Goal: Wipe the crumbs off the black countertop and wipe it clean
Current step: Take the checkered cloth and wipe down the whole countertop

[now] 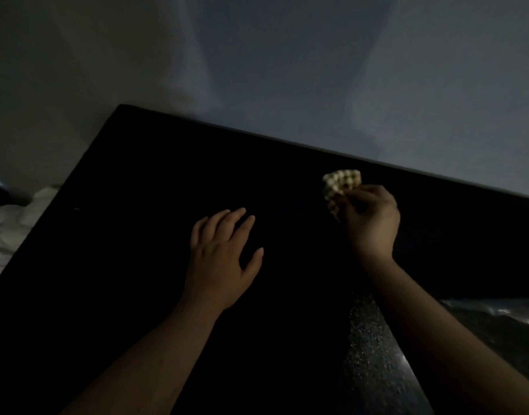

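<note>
The black countertop (131, 223) fills the middle of the dim head view, running from the left corner to the right edge. My left hand (221, 256) lies over it with fingers straight and spread, holding nothing. My right hand (372, 218) is further right and nearer the back edge, its fingers curled round a small checked cloth (339, 182) that is bunched up and sticks out above the fingertips. The scene is too dark for crumbs to show on the surface.
A pale wall (287, 70) rises behind the countertop's back edge. White crumpled fabric (14, 217) lies off the left side. A speckled, shiny strip (368, 348) shows at the near edge between my forearms.
</note>
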{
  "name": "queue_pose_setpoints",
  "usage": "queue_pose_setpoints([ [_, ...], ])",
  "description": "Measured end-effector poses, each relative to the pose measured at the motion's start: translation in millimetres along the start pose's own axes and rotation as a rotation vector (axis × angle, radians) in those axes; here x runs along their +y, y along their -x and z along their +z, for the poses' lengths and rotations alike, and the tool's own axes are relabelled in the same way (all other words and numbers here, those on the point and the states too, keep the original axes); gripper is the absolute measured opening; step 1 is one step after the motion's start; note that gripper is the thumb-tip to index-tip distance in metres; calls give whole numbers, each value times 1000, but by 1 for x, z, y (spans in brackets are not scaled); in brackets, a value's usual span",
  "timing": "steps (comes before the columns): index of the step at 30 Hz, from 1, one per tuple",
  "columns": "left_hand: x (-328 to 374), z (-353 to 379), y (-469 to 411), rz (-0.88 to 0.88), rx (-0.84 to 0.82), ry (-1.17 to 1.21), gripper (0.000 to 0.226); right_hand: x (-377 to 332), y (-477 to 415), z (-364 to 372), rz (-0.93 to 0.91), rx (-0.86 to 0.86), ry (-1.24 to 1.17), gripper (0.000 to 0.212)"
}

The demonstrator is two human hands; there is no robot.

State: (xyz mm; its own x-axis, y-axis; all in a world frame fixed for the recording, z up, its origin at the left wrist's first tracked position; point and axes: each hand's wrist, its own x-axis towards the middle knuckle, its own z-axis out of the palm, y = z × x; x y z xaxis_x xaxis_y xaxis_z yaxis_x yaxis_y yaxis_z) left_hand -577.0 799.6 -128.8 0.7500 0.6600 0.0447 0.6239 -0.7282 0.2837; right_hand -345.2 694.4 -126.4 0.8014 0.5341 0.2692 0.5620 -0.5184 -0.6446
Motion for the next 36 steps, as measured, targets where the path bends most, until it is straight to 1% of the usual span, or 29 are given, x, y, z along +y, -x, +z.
queue_pose_setpoints([
  [2, -1, 1, 0, 1, 10, 0, 59, 5, -2, 5, 28, -11, 33, 16],
  [4, -1, 1, -1, 1, 17, 0, 59, 7, 7, 8, 31, -23, 13, 16],
  [8, -2, 2, -1, 7, 30, -8, 58, -1, 51, 1, -47, -57, -47, 15],
  [11, -1, 2, -2, 5, 32, -23, 58, -10, 92, -11, -54, -150, -120, 18],
  [14, -2, 3, -1, 6, 39, -29, 59, -16, 94, -22, 1, -257, -215, 20],
  [16, -3, 3, -1, 21, 53, -19, 59, -12, 77, -26, 14, -204, -239, 26],
  [19, -3, 4, 0, 26, 68, -18, 57, -3, 60, -23, 41, -93, -122, 14],
  [21, -3, 6, -1, 28, 72, -23, 57, 1, 67, -17, 55, -67, -69, 17],
  [27, -4, 8, -2, 23, 74, -62, 57, -25, 139, -20, 37, -114, -111, 22],
  [30, -6, 10, -2, 32, 75, -67, 58, -40, 161, -32, 93, -203, -231, 21],
  [31, -7, 10, -2, 37, 76, -67, 58, -40, 159, -36, 99, -209, -255, 21],
  [33, -7, 10, -2, 48, 82, -59, 58, -32, 148, -42, 87, -160, -216, 20],
  [36, -6, 10, -1, 54, 91, -31, 57, -18, 134, -41, 100, -84, -60, 18],
])
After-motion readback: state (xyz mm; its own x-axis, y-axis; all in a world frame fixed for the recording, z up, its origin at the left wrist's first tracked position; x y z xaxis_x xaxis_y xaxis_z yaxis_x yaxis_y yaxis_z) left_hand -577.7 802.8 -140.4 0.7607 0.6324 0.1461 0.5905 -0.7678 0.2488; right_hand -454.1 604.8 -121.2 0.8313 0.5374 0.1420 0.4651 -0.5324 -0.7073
